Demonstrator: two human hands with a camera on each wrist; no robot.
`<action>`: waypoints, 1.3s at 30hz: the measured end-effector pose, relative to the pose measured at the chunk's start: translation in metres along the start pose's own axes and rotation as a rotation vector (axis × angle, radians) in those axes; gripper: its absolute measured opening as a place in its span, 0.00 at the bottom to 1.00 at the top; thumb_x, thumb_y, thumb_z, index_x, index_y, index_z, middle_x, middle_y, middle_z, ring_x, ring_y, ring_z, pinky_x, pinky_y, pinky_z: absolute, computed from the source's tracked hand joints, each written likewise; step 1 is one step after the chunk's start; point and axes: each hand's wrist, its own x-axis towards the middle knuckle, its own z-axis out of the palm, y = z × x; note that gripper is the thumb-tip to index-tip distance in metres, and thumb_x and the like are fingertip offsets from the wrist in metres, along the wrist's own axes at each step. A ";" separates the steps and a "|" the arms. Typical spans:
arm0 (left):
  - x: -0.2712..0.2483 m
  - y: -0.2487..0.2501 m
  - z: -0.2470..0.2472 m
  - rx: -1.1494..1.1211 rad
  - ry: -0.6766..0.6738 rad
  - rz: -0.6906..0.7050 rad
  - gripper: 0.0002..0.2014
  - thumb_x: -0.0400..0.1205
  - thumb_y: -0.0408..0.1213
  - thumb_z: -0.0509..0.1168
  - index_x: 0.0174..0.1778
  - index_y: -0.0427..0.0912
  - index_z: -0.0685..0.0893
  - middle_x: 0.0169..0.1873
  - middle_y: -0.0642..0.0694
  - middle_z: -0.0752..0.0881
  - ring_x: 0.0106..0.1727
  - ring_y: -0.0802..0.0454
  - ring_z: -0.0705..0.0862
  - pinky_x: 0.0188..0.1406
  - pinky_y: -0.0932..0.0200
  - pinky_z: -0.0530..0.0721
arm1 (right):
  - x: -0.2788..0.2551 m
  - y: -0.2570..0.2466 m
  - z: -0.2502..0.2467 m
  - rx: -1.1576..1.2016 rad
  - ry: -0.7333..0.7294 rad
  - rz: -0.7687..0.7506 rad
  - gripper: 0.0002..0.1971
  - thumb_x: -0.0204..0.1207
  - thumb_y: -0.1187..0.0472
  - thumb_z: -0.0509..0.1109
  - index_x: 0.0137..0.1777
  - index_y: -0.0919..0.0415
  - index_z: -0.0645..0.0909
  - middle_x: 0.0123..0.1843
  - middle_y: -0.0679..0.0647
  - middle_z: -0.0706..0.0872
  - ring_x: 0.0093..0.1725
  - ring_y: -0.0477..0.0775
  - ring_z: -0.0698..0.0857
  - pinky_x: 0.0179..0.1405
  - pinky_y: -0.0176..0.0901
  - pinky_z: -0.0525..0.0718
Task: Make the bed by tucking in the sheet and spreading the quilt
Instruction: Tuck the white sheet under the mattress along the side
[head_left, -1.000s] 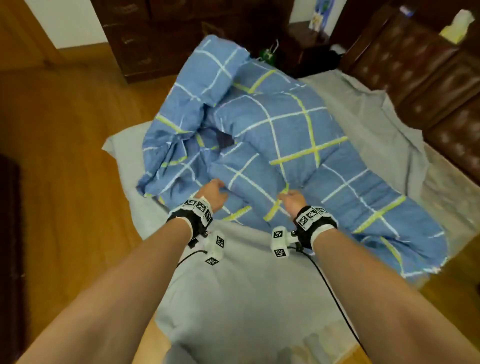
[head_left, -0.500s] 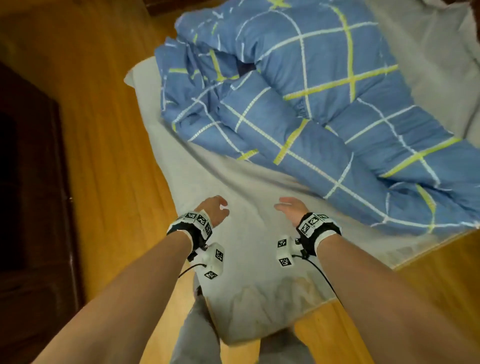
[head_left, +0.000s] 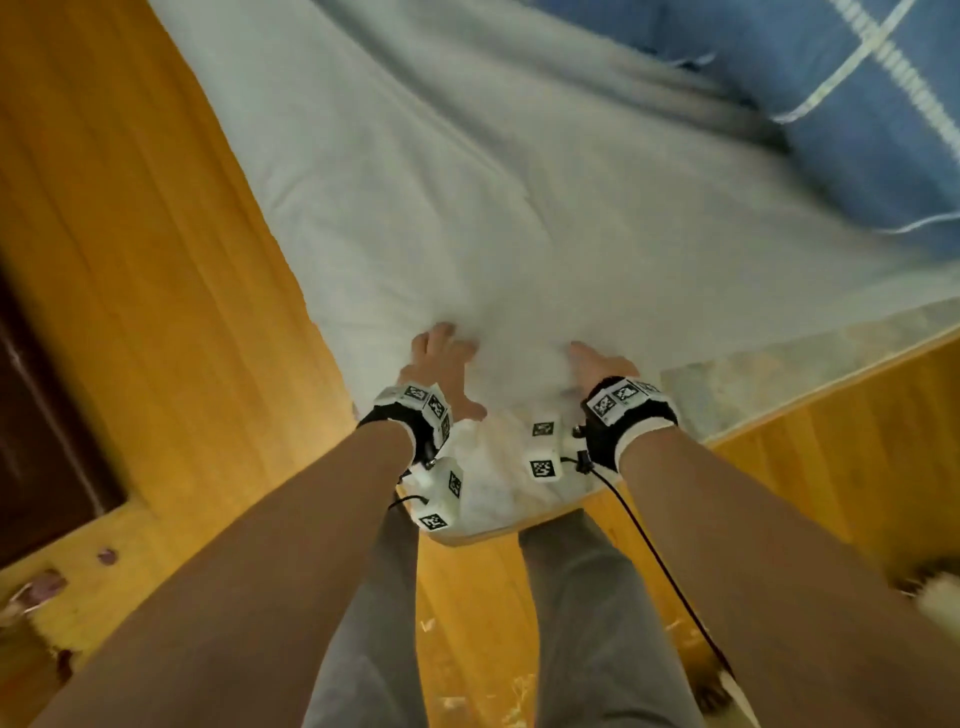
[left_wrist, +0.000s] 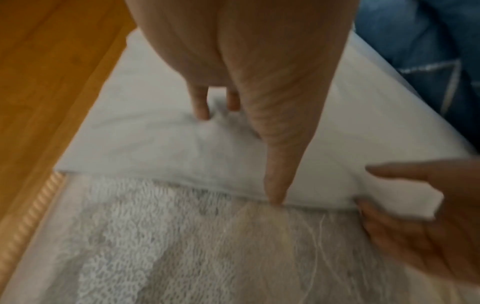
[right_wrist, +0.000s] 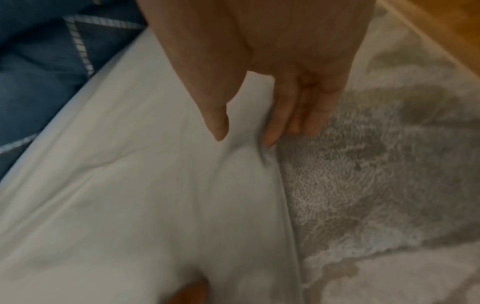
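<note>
A pale grey sheet (head_left: 467, 182) covers the bed, and its hem stops short of the near corner, where the patterned mattress (head_left: 779, 358) shows. The blue checked quilt (head_left: 857, 104) lies bunched at the top right, away from both hands. My left hand (head_left: 441, 364) presses on the sheet near the corner with fingers spread; in the left wrist view the fingertips (left_wrist: 201, 112) dent the cloth and the thumb reaches the hem. My right hand (head_left: 597, 364) pinches the sheet's hem (right_wrist: 275, 164) between thumb and fingers (right_wrist: 270, 133), beside bare mattress (right_wrist: 376, 185).
Wooden floor (head_left: 156, 260) surrounds the bed corner. Dark furniture (head_left: 41, 415) stands at the far left. My legs in grey trousers (head_left: 571, 623) stand right at the corner. A black cable (head_left: 654, 551) hangs from the right wrist. Something pale and furry (head_left: 935, 592) lies at the right edge.
Both hands let go of the quilt and drew back to the bed's near corner. They now rest on the sheet, the right one pinching its hem. The view has tipped down.
</note>
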 end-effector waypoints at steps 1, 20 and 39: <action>-0.001 0.001 0.014 0.037 0.069 -0.008 0.51 0.58 0.62 0.79 0.76 0.53 0.66 0.78 0.47 0.56 0.78 0.41 0.57 0.71 0.40 0.74 | 0.006 0.003 0.003 0.111 -0.010 -0.004 0.22 0.68 0.35 0.68 0.37 0.53 0.92 0.46 0.54 0.92 0.45 0.63 0.87 0.55 0.56 0.85; -0.091 0.021 0.006 -0.277 0.310 -0.074 0.18 0.90 0.43 0.48 0.56 0.34 0.77 0.52 0.31 0.85 0.54 0.33 0.82 0.51 0.47 0.76 | -0.048 0.038 -0.016 -0.444 0.248 -0.840 0.13 0.76 0.55 0.73 0.58 0.59 0.87 0.54 0.59 0.90 0.57 0.62 0.86 0.59 0.47 0.81; -0.213 0.071 0.161 -0.034 0.086 0.026 0.26 0.85 0.60 0.51 0.49 0.43 0.84 0.41 0.45 0.85 0.42 0.46 0.81 0.40 0.56 0.74 | -0.113 0.195 -0.057 -1.026 0.216 -1.057 0.12 0.84 0.47 0.62 0.44 0.54 0.79 0.41 0.49 0.79 0.48 0.56 0.77 0.42 0.46 0.74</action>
